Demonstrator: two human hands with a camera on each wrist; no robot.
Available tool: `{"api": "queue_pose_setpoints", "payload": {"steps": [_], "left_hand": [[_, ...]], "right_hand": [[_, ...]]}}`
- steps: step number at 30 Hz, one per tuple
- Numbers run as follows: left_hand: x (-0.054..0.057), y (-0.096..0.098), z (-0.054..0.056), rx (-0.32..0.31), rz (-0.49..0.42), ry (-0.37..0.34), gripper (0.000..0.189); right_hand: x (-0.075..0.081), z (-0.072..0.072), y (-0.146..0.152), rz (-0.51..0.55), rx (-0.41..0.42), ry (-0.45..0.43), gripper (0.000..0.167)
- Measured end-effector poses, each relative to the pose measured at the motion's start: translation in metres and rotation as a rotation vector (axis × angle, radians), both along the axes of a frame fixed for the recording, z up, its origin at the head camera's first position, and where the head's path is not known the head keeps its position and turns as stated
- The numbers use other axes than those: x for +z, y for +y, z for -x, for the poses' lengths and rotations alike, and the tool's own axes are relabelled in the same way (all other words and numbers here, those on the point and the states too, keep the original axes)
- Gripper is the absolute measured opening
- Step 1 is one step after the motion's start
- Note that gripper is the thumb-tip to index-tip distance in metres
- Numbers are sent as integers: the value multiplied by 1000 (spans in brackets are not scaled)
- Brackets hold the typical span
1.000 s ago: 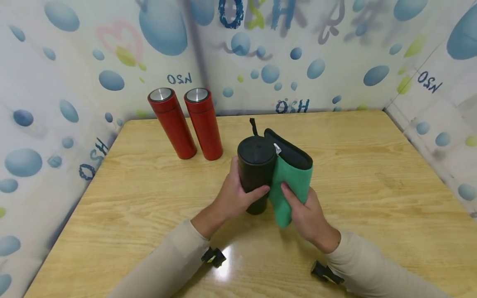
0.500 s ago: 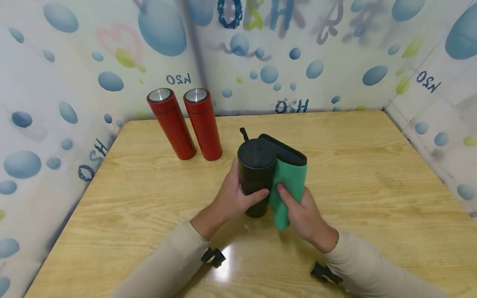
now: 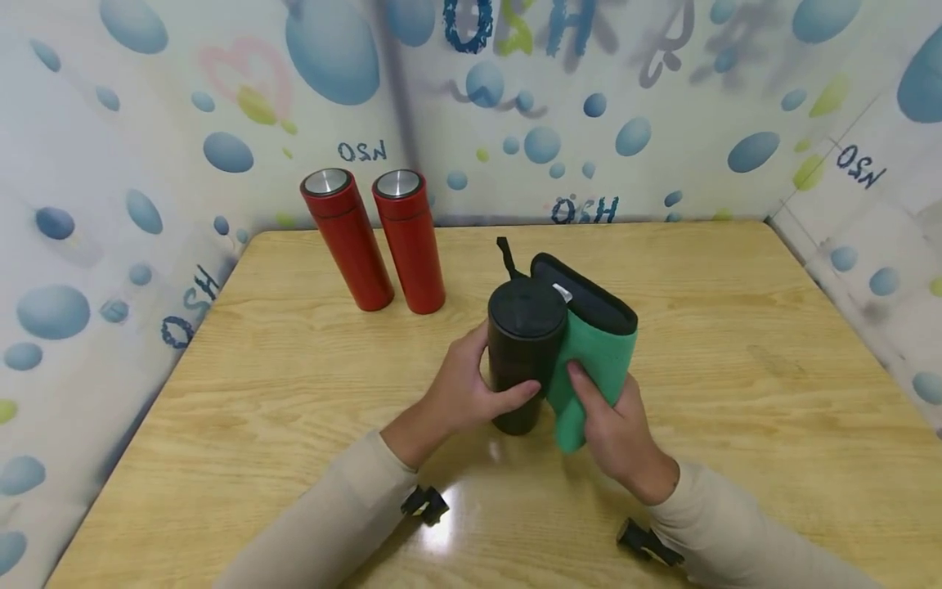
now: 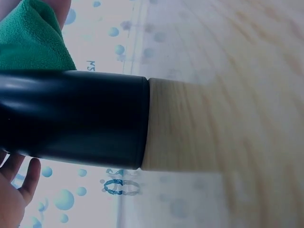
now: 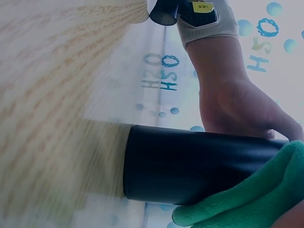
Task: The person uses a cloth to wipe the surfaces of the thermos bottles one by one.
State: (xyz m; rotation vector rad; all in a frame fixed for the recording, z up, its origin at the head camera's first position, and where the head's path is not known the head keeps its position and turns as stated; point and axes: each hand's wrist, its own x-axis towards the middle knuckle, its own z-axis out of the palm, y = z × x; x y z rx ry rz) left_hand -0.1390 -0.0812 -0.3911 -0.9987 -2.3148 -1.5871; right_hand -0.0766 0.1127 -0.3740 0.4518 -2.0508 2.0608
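Observation:
A black thermos bottle (image 3: pixel 524 352) stands upright on the wooden table, its base visible against the tabletop in the left wrist view. My left hand (image 3: pixel 467 384) grips it from the left, thumb across the front; the fingers behind it are mostly hidden in the head view. Pressed to the bottle's right side is a green fuzzy cleaning mitt (image 3: pixel 599 360) with a black cuff, a white tag and a black loop. My right hand (image 3: pixel 618 429) holds this mitt, thumb on its near face. In the right wrist view the mitt (image 5: pixel 237 204) lies along the black bottle (image 5: pixel 190 164).
Two red thermos bottles (image 3: pixel 347 241) (image 3: pixel 409 245) with silver-topped lids stand side by side at the back left of the wooden table (image 3: pixel 294 368). A wall (image 3: pixel 662 106) printed with blue spots rises behind the table's back edge.
The mitt swings left against the bottle's side, then back to the right, its loop shifting with it. The bottle moves slightly right in the left hand. The red bottles stay put.

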Motion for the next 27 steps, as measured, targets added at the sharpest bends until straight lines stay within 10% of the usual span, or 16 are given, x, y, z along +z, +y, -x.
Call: {"api": "queue_pose_setpoints", "payload": {"steps": [15, 27], "left_hand": [[1, 2, -3, -67, -48, -72, 86], [2, 6, -1, -62, -48, -138, 89]], "right_hand": [[-3, 3, -5, -54, 41, -81, 23], [2, -2, 0, -12, -39, 18, 16]]}}
